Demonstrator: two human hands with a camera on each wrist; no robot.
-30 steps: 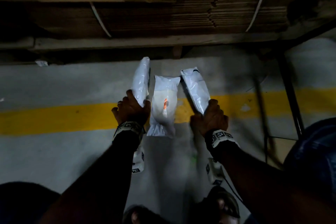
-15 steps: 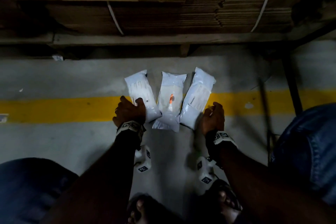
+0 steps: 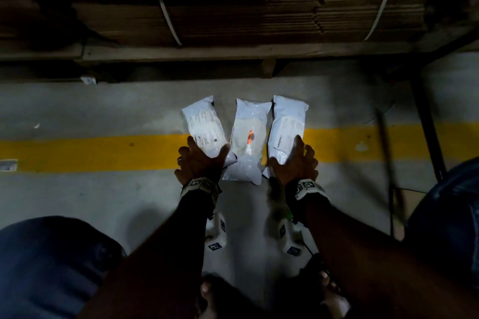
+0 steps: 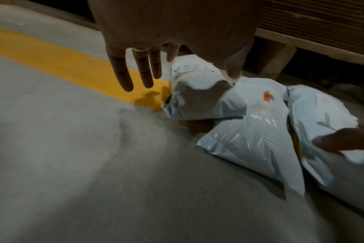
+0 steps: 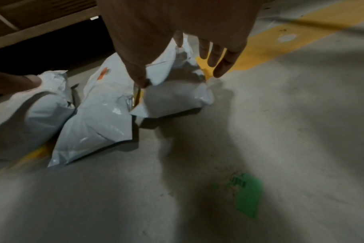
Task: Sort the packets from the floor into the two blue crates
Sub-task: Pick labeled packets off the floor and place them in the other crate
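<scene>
Three white plastic packets lie flat side by side across the yellow floor line: the left packet [image 3: 202,124] [image 4: 199,98] [image 5: 31,115], the middle packet [image 3: 248,137] [image 4: 254,136] [image 5: 100,118] with an orange mark, and the right packet [image 3: 287,124] [image 4: 318,118] [image 5: 177,92]. My left hand [image 3: 201,163] [image 4: 141,70] is spread open over the near end of the left packet. My right hand [image 3: 293,166] [image 5: 197,49] is spread open over the near end of the right packet, its thumb tip at the packet's edge. Neither hand grips anything. No blue crate is in view.
A wooden pallet [image 3: 233,52] stacked with flattened cardboard [image 3: 233,8] runs along the back. A dark metal leg [image 3: 427,132] stands at the right. My jeans-clad knees [image 3: 51,267] flank the view, with my feet [image 3: 215,295] below. A green label [image 5: 247,194] lies on the concrete.
A second ago each hand held an outer packet upright by its end. Both packets were laid flat beside the middle one, and both hands have since let go and spread their fingers.
</scene>
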